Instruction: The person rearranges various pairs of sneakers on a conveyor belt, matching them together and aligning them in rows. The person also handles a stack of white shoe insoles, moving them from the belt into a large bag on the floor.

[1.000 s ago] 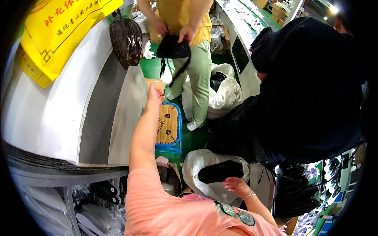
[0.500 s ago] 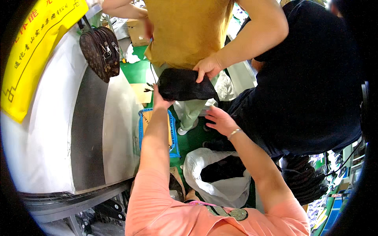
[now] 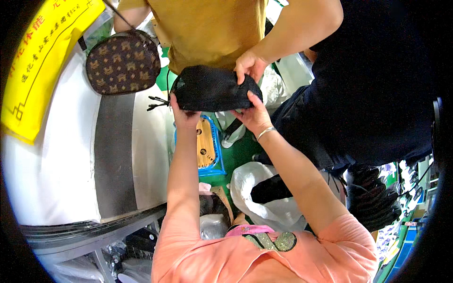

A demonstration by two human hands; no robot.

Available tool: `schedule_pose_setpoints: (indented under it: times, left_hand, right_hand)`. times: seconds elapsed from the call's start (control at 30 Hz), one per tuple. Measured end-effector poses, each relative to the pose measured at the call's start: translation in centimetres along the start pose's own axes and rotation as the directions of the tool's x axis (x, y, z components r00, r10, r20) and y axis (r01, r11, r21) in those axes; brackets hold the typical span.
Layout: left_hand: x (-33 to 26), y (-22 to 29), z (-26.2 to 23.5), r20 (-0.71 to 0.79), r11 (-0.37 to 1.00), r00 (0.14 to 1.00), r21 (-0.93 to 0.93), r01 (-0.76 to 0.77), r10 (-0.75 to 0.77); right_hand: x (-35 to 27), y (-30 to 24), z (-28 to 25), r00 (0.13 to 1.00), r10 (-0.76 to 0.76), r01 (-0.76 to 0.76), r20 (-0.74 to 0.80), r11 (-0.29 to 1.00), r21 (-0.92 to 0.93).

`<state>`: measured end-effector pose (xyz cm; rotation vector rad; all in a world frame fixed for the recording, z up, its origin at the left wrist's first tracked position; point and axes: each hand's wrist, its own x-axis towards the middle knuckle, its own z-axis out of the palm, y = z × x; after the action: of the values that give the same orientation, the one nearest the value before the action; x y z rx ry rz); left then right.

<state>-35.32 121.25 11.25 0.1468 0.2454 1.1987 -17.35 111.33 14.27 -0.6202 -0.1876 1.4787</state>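
A black mesh drawstring pouch (image 3: 207, 88) is held up at chest height between me and a person in a mustard shirt. Its cords with black ends dangle off the left side. My left hand (image 3: 186, 114) is closed on the pouch's lower left corner, thumb in front. At the lower right edge my right hand (image 3: 255, 114) grips it too, with a bracelet on the wrist. The other person's hand (image 3: 251, 65) still pinches the upper right of the pouch. What the pouch contains, if anything, is hidden.
On the left stands a white table (image 3: 66, 174) with a dark stripe; above it hang a brown patterned bag (image 3: 123, 63) and a yellow banner (image 3: 45, 66). Below are a blue-rimmed crate (image 3: 219, 158) and a white sack (image 3: 243, 188) with black items. A dark-clothed person (image 3: 377, 94) stands right.
My right hand has moved up from open air and taken hold of the pouch. The pouch has shifted slightly up. The brown bag has swung and turned its flat side toward me.
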Motion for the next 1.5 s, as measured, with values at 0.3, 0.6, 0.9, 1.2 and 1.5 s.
schedule_pose_setpoints:
  times: [0.3, 0.6, 0.9, 1.2, 1.5]
  left_hand:
    - [0.6, -0.3, 2.8, -0.093, 0.991, 0.995, 0.124, 0.057, -0.046]
    - [1.2, -2.5, 3.2, -0.078, 0.995, 0.995, 0.069, 0.065, -0.06]
    - [0.4, -3.7, 3.1, -0.166, 0.991, 0.985, 0.117, 0.061, -0.041]
    - [-0.2, -4.0, 4.1, -0.146, 0.994, 0.987, 0.078, 0.079, -0.067]
    - [-1.2, -5.6, 3.9, -0.036, 0.991, 0.99, 0.003, 0.133, -0.133]
  right_hand:
    - [0.1, -1.5, 0.5, 0.993, -0.085, 0.098, -0.087, 0.983, 0.157]
    - [-0.4, -3.6, -0.4, 0.992, -0.088, 0.101, -0.092, 0.983, 0.156]
    - [-1.1, -4.6, -1.5, 0.992, -0.07, 0.083, -0.102, 0.988, 0.129]
    - [-1.6, -5.8, -1.5, 0.996, -0.065, 0.071, -0.065, 0.993, 0.09]
    - [-3.5, -6.2, -2.0, 0.991, -0.068, 0.08, -0.117, 0.991, 0.104]
